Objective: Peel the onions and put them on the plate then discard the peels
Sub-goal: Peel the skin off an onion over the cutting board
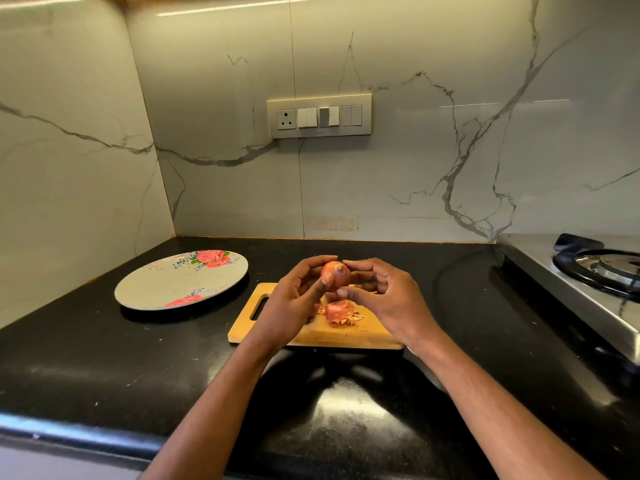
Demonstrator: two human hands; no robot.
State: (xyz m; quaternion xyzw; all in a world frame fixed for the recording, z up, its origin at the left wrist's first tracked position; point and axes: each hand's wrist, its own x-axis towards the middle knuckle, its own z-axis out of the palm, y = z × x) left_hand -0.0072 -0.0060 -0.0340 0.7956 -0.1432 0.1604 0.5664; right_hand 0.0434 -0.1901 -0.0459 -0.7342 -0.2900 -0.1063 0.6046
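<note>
A small reddish-brown onion is held in the air above the wooden cutting board. My left hand grips it from the left, thumb against its front. My right hand pinches it from the right with thumb and fingertips. Loose pink and brown peels lie on the board under the onion. The round grey plate with red rose prints sits on the counter to the left of the board, with nothing on it.
A black stone counter fills the foreground. At the right edge stands a steel gas stove with a burner. Marble walls close off the back and left; a switch panel is mounted on the back wall.
</note>
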